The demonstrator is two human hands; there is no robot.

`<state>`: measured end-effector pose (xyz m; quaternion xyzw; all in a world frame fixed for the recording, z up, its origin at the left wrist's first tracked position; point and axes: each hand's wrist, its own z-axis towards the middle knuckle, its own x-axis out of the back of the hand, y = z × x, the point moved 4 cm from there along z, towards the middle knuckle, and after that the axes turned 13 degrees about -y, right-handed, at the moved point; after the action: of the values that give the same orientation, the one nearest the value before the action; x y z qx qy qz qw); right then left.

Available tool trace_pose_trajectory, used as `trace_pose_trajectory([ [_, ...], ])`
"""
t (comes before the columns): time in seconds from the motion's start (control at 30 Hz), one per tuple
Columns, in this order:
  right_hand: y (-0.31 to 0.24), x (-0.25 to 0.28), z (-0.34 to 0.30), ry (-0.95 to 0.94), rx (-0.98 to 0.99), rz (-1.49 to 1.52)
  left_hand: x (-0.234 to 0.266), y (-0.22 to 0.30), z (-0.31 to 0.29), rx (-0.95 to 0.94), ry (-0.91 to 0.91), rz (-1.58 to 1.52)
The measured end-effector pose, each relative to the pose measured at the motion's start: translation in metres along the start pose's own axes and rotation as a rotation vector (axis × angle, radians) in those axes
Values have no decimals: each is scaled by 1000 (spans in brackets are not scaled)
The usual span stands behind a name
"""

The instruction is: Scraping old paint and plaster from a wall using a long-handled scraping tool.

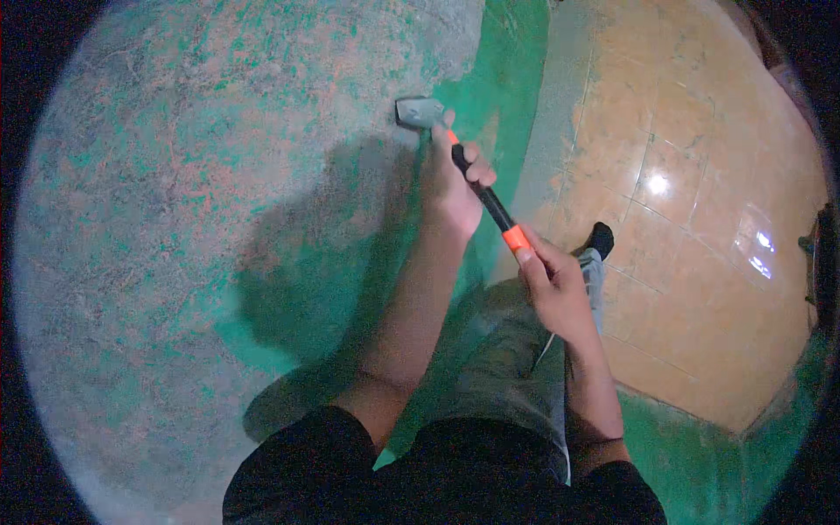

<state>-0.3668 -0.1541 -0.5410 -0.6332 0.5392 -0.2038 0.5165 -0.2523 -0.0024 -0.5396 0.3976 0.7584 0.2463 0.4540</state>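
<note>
A long-handled scraper with a black and orange handle slants across the middle of the view. Its grey head lies against the wall, beside an edge of green paint. My left hand is closed round the upper part of the handle, just below the head, with the thumb stretched toward the head. Lower down, my right hand grips the handle by its orange section. The handle's bottom end is hidden by this hand. Left of the scraper the wall is rough and grey, with scattered green flecks.
A strip of green paint runs up the wall beside the shiny beige tiled floor on the right. My leg and dark sock are near the floor's edge. Shadows of my arms fall on the wall. A dark object stands at the far right rim.
</note>
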Motion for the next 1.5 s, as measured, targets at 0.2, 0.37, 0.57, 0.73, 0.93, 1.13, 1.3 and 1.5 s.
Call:
trace_pose_trajectory([
  [0.2,-2,7,10,-54,-162,68,8,-7,16,33,13,22],
  [0.37,-11,12,19,-32,-131,32,4,-2,31,25,-26,30],
  [0.57,-1,6,5,-8,-45,23,1,-3,11,15,22,34],
  [0.73,-14,16,21,-55,-198,150,-5,-1,36,3,-7,67],
  [0.93,-10,18,14,-52,-174,64,-3,-6,22,-4,-38,-26],
  [1.13,-10,10,8,-28,-122,34,-5,0,22,4,35,24],
  [1.3,-16,17,17,-56,-172,112,-3,-10,36,47,74,-14],
  [1.5,-12,15,22,-26,-124,73,-1,-5,36,3,7,31],
])
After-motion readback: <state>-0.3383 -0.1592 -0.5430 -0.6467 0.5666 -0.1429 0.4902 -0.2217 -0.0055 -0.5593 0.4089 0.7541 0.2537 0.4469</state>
